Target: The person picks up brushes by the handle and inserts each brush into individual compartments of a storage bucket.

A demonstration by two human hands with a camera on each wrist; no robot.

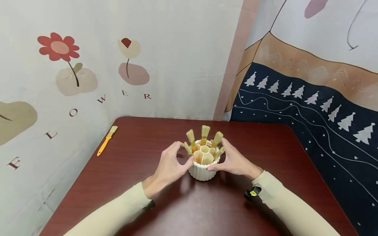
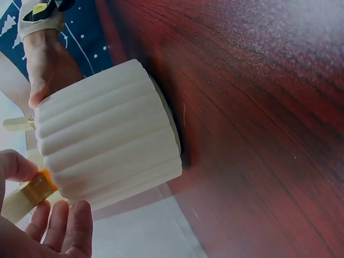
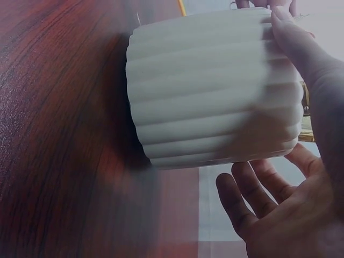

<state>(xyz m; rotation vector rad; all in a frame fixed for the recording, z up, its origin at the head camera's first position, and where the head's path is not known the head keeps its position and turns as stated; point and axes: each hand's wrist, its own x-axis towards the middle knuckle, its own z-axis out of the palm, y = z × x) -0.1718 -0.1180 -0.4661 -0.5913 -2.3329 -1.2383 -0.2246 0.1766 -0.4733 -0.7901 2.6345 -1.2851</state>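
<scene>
A white ribbed brush holder [image 1: 202, 172] stands on the dark red table, its round top divided into petal-shaped compartments around a central ring. Several paintbrushes [image 1: 205, 131] stand in it, pale bristles up and fanned outward. My left hand [image 1: 169, 164] holds its left side, thumb at the front rim and fingers curved around the edge. Between that thumb and fingers, a brush [image 2: 37, 189] with an orange handle pokes out over the rim. From the right, my right hand [image 1: 236, 160] grips the holder, its thumb on the front wall and its fingertips [image 3: 242, 174] along the side.
A yellow-handled paintbrush [image 1: 107, 141] lies near the table's left edge, bristles toward the back. Behind the table [image 1: 141, 131] hangs a pale cloth with flower prints; a navy cloth [image 1: 295, 114] with white trees hangs on the right.
</scene>
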